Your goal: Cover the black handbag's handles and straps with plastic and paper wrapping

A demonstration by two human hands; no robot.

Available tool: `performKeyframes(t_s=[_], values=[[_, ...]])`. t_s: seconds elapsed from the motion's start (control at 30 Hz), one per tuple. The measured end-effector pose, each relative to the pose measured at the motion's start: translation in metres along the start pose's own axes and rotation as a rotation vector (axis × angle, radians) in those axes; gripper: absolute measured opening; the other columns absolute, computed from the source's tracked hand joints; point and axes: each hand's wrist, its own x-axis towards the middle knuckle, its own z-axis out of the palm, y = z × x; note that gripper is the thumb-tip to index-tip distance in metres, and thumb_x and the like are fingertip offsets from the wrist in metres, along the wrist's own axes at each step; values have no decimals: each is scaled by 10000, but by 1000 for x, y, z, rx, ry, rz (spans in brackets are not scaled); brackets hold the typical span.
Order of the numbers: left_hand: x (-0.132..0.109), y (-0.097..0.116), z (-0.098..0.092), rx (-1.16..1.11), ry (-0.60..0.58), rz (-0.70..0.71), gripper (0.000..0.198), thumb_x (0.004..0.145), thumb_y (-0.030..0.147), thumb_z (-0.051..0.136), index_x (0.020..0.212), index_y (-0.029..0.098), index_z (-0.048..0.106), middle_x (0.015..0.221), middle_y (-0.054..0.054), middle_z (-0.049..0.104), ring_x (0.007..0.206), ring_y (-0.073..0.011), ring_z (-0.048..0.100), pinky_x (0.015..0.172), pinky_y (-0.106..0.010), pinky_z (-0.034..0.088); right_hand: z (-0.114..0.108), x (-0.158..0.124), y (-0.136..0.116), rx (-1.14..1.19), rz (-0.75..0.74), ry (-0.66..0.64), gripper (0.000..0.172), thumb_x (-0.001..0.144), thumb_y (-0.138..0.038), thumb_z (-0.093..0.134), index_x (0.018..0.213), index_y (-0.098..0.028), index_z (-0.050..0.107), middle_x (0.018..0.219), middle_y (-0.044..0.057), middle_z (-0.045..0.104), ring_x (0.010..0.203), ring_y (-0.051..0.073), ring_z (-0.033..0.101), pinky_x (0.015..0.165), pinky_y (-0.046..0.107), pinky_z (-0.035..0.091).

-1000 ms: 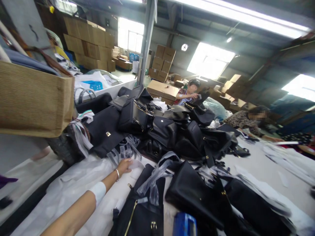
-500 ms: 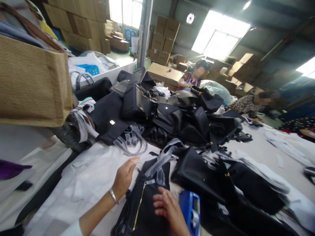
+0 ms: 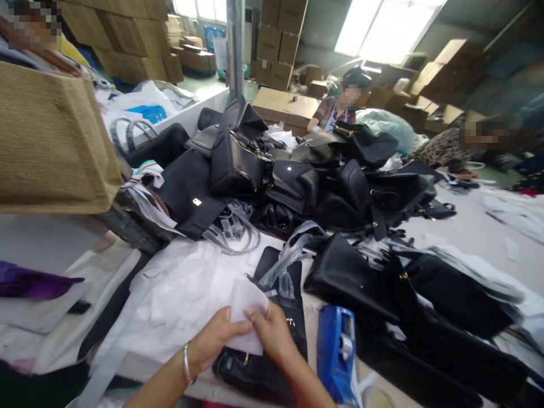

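Both my hands hold a small white sheet of paper [image 3: 245, 317] above a flat black bag [image 3: 272, 328] with a gold zip that lies in front of me. My left hand [image 3: 215, 339], with a bracelet on its wrist, pinches the sheet's lower left side. My right hand [image 3: 272, 331] pinches its right edge. A blue tape dispenser [image 3: 335, 354] stands just right of my right hand. Clear plastic wrap [image 3: 284, 266] lies across the top of the bag.
A big heap of black handbags [image 3: 297, 181] covers the table's middle. White wrapping sheets [image 3: 170, 294] lie at left. A woven straw bag [image 3: 51, 141] hangs at far left. Two people sit at the far side. Cardboard boxes [image 3: 280, 34] are stacked behind.
My left hand has drawn back from the white sheets and my right hand has come in. Both now grip a small white sheet over the black bag. The view has tilted down.
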Motion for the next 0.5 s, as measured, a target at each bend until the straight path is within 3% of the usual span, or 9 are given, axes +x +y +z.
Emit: performKeyframes(t_s=[0.07, 0.17, 0.23, 0.27, 0.3, 0.37, 0.43, 0.5], values=[[-3, -7, -17, 7, 124, -20, 470, 795, 414, 660, 1131, 87, 611, 937, -131, 702, 768, -243, 657, 649, -336, 535, 8, 15, -1, -129, -2, -2, 259, 868, -340, 509, 1045, -170, 594, 785, 22, 676, 651, 168, 625, 604, 256, 490], [-13, -20, -60, 158, 536, 69, 431, 749, 454, 695, 992, 101, 649, 874, -82, 706, 790, -246, 646, 712, -355, 528, 13, 27, 7, -397, 42, 26, 276, 883, -343, 470, 1045, -149, 582, 743, 50, 664, 678, 200, 642, 670, 312, 504], [-21, -29, -89, 323, 771, 81, 407, 697, 478, 733, 843, 106, 656, 787, -60, 699, 799, -260, 639, 739, -361, 514, 19, 27, 14, -606, 36, -62, 304, 826, -408, 558, 966, -146, 626, 804, 98, 671, 792, 264, 653, 754, 385, 501], [-25, -34, -100, 366, 825, 69, 404, 691, 488, 733, 815, 113, 652, 778, -54, 698, 813, -265, 638, 749, -364, 510, 25, 25, 16, -701, 38, -124, 349, 789, -447, 598, 954, -142, 639, 866, 130, 672, 845, 297, 649, 781, 419, 496], [-27, -38, -108, 367, 835, 55, 405, 698, 499, 720, 821, 120, 651, 794, -53, 703, 830, -269, 640, 755, -366, 511, 31, 24, 18, -793, 45, -179, 399, 756, -473, 625, 965, -133, 647, 942, 163, 664, 889, 325, 642, 797, 447, 493], [-30, -45, -114, 278, 747, 22, 411, 737, 513, 669, 890, 131, 659, 885, -61, 720, 877, -271, 649, 781, -371, 519, 46, 23, 19, -890, 75, -233, 440, 694, -442, 674, 980, -108, 653, 1056, 220, 630, 943, 367, 626, 809, 486, 487], [-29, -51, -112, 238, 676, 18, 423, 752, 518, 639, 928, 135, 673, 959, -76, 725, 923, -279, 652, 835, -381, 512, 58, 26, 19, -889, 112, -246, 376, 617, -314, 712, 922, -99, 665, 1043, 237, 632, 917, 380, 632, 776, 491, 493], [-28, -54, -106, 312, 697, 28, 433, 737, 523, 645, 893, 122, 691, 951, -97, 731, 957, -302, 646, 905, -402, 480, 63, 30, 20, -855, 124, -247, 311, 533, -169, 706, 836, -111, 662, 967, 222, 655, 849, 364, 645, 721, 462, 500]])
